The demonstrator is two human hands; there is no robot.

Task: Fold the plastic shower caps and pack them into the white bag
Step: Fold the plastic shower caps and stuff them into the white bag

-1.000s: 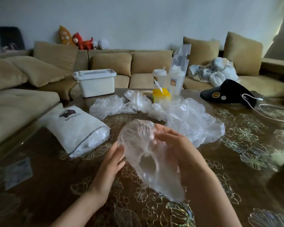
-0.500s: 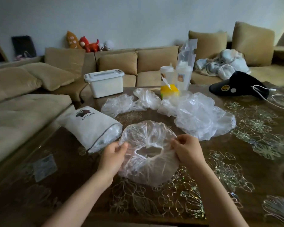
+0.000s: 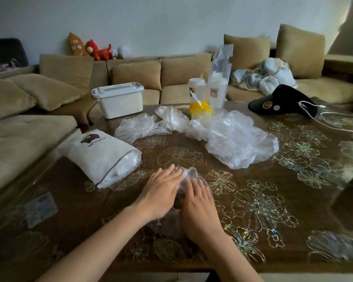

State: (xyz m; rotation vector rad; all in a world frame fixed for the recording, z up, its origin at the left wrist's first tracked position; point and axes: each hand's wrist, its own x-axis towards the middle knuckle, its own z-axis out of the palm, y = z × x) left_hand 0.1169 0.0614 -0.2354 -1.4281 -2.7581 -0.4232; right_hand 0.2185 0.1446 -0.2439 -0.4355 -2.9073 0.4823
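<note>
Both hands lie flat on one clear plastic shower cap [image 3: 190, 174], which is spread on the flower-patterned table [image 3: 273, 210] just right of the white bag [image 3: 102, 155] and nearer the person than it. The left hand [image 3: 163, 192] presses the cap with straight fingers pointing away from the person. The right hand [image 3: 200, 209] lies just beside it, also palm down with fingers extended, so neither hand clutches anything; they only press the plastic against the tabletop. The white bag lies on its side, its open mouth turned toward the hands and showing crumpled clear plastic inside. Beyond the bag and to its right sits a loose pile of shower caps [image 3: 237, 139], with a smaller heap of caps [image 3: 140, 127] directly behind the bag. Farther behind the bag stands a white lidded box [image 3: 118, 100], and right of that a yellow carton [image 3: 200, 110]. Well to the right of the bag, at the table's far edge, lie a black visor [image 3: 281, 101] and a white cable [image 3: 334, 121].
</note>
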